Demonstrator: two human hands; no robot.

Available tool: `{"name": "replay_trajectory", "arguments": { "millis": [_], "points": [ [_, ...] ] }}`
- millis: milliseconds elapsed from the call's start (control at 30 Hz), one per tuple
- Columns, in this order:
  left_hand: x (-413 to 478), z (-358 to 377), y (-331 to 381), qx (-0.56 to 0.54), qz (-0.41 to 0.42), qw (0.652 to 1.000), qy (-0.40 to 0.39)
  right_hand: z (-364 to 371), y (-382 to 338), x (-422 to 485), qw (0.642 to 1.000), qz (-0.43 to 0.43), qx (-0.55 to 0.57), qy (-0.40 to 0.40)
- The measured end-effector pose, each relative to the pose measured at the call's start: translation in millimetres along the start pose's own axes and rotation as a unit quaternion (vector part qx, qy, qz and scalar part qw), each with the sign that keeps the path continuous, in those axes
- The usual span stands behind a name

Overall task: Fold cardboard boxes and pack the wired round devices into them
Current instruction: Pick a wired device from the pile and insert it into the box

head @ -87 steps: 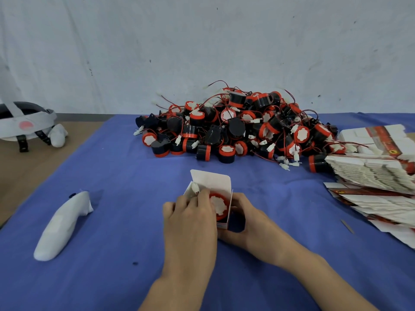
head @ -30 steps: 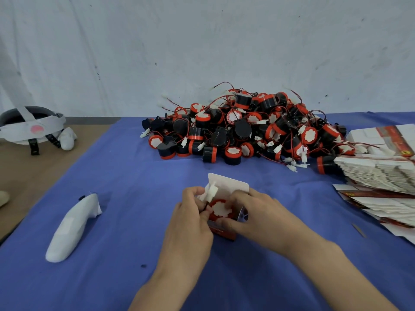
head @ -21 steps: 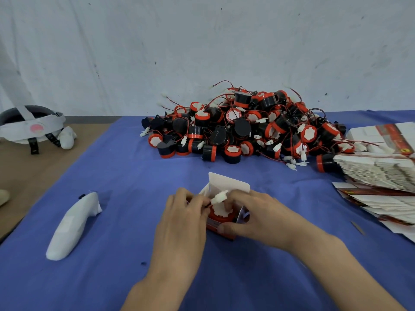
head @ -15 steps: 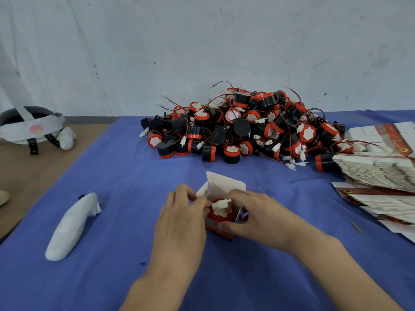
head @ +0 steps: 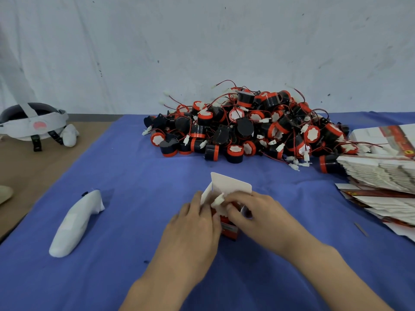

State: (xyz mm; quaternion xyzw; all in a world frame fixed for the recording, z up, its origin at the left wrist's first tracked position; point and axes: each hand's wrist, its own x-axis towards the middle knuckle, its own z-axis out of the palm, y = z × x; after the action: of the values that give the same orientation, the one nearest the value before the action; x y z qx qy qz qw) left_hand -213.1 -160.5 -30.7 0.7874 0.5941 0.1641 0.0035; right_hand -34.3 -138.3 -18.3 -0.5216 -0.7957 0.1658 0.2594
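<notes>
As we look down from the head camera, our left grip (head: 195, 223) is closed on the left wall of a small cardboard box (head: 231, 185), fingers curled against it. The box stands between both grips on the blue cloth (head: 134, 176) of the table (head: 33, 167), its white top flap raised on the far side. Our right grip (head: 253, 212) is curled over the box's mouth, clasping the wired round device (head: 221, 212) that sits inside. Only a sliver of red and white shows under the fingers. Its white connector (head: 219, 200) sticks up just between the two grips, touching the right fingertips.

Well beyond both grips lies the pile of devices (head: 247, 126), black and red with tangled wires. Far to the right of the right grip are stacked flat boxes (head: 381, 176). Left of the left grip, well apart, lies a white controller (head: 76, 221), and farther off a headset (head: 33, 122).
</notes>
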Motion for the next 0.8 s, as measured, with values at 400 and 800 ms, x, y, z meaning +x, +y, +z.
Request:
{"name": "replay_trajectory", "arguments": {
  "millis": [400, 800],
  "points": [
    [-10.8, -4.7, 12.9, 0.005, -0.022, 0.998, 0.059, -2.4, 1.2, 0.9, 1.0, -0.008, -0.013, 0.003],
    [14.9, 2.7, -10.5, -0.019, -0.036, 0.997, 0.059, -3.6, 0.6, -3.1, 1.0, -0.011, 0.017, -0.011]
  ]
}}
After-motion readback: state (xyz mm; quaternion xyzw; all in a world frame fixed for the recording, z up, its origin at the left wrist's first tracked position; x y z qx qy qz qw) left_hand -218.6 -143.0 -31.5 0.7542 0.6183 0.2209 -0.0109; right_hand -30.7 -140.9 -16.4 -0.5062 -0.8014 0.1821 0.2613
